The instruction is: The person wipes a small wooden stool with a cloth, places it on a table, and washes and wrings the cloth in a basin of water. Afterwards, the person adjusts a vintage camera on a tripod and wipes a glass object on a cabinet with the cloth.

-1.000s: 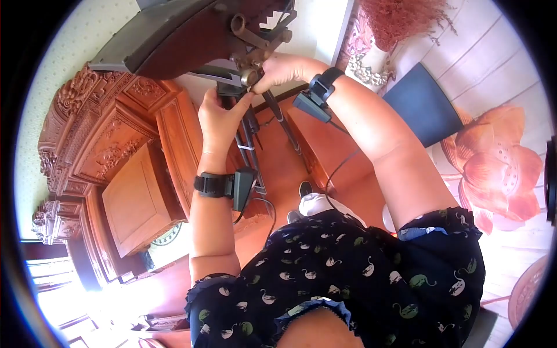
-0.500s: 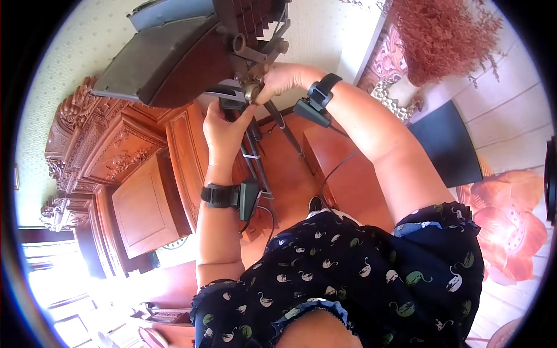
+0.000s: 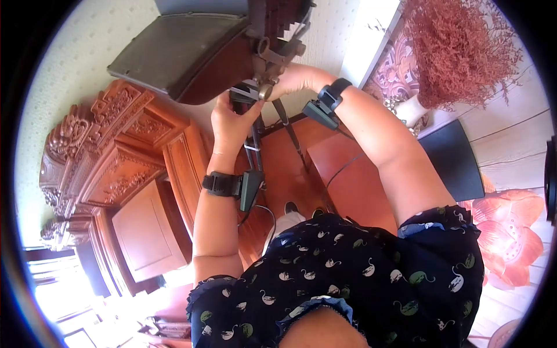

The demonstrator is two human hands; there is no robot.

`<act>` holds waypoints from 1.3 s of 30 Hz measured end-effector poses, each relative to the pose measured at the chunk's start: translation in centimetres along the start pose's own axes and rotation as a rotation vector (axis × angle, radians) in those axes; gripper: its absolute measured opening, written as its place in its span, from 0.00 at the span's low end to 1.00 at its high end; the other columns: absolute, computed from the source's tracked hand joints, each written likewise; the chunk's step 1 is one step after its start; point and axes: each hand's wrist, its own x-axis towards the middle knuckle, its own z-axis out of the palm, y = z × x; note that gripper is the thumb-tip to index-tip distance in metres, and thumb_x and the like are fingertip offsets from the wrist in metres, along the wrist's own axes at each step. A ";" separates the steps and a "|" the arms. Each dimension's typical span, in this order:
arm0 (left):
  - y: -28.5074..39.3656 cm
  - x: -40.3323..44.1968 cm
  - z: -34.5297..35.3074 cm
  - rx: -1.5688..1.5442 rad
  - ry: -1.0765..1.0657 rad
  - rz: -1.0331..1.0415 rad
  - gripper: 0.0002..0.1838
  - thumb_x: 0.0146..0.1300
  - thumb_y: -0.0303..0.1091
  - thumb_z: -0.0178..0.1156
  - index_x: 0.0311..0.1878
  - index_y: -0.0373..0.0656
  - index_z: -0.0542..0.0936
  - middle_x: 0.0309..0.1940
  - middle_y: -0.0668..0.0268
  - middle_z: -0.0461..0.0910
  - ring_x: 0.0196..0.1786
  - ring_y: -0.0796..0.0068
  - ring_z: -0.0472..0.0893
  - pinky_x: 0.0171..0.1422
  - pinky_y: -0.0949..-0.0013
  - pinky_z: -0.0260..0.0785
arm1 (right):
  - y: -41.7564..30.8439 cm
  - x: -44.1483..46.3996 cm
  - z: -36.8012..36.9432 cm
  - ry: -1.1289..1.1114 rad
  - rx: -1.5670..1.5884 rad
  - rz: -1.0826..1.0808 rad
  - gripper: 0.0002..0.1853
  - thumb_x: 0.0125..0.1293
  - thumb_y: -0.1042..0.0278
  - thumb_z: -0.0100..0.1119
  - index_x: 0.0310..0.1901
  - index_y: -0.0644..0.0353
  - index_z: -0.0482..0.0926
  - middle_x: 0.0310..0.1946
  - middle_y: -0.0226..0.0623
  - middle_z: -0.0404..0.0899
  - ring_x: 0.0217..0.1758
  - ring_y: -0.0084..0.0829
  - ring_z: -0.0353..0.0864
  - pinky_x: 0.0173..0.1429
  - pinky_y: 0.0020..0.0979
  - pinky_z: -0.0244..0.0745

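Observation:
A dark brown device (image 3: 217,66) with a grey-brown flat panel fills the upper middle, above black tripod-like legs (image 3: 290,133). On its near side are brass-coloured metal links and a round knob (image 3: 265,91). My left hand (image 3: 232,122) is raised under the device, its thumb reaching to the knob and its fingers partly hidden beneath the body. My right hand (image 3: 293,81) is at the right side of the metal links, its fingertips hidden behind them. What either hand grips cannot be made out. Both wrists wear black straps with small dark boxes.
Carved wooden furniture (image 3: 130,162) stands at the left. A reddish-brown low surface (image 3: 354,180) lies beyond my right forearm. At the right are a dark flat panel (image 3: 455,159), dried red plants (image 3: 452,52) in a white vase (image 3: 411,110), and a wall with a flower picture (image 3: 510,232).
The view has shifted, so the device and plants appear further right. Both hands stay at the device's metal links. The feet below have changed position.

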 end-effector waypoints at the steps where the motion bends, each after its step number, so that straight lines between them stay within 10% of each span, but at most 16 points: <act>1: -0.2 0.9 -0.1 -0.014 -0.001 0.011 0.20 0.44 0.35 0.72 0.37 0.36 0.76 0.23 0.69 0.77 0.26 0.83 0.73 0.33 0.77 0.67 | 0.4 0.5 -0.6 0.039 0.033 -0.040 0.24 0.42 0.61 0.68 0.42 0.62 0.76 0.25 0.30 0.74 0.24 0.22 0.70 0.23 0.24 0.66; 6: -0.7 3.9 -0.8 0.099 -0.146 0.014 0.20 0.46 0.37 0.72 0.36 0.34 0.75 0.26 0.66 0.79 0.28 0.83 0.75 0.34 0.77 0.69 | -0.3 0.8 -0.6 0.241 0.098 -0.070 0.29 0.40 0.67 0.69 0.49 0.61 0.74 0.40 0.37 0.80 0.44 0.27 0.75 0.49 0.28 0.70; 16: -4.0 10.1 1.3 -0.019 -0.375 0.158 0.18 0.45 0.34 0.71 0.36 0.34 0.77 0.23 0.65 0.79 0.25 0.77 0.76 0.32 0.72 0.69 | 2.8 0.6 -1.8 0.482 -0.115 0.098 0.24 0.40 0.57 0.69 0.42 0.56 0.78 0.40 0.38 0.80 0.45 0.33 0.78 0.49 0.32 0.72; 20: -4.8 12.4 2.1 -0.090 -0.552 0.115 0.20 0.52 0.33 0.68 0.48 0.39 0.77 0.42 0.69 0.79 0.45 0.79 0.74 0.50 0.71 0.69 | 3.3 0.4 -1.9 0.636 -0.133 0.107 0.21 0.41 0.56 0.67 0.41 0.51 0.79 0.37 0.38 0.81 0.41 0.35 0.80 0.45 0.33 0.75; 39: -6.7 22.6 4.5 -0.129 -0.953 0.116 0.19 0.51 0.34 0.68 0.48 0.41 0.78 0.42 0.67 0.80 0.44 0.77 0.77 0.49 0.70 0.70 | 3.3 4.6 -3.5 0.831 -0.174 0.585 0.21 0.40 0.50 0.67 0.36 0.53 0.81 0.31 0.37 0.82 0.36 0.36 0.81 0.41 0.31 0.75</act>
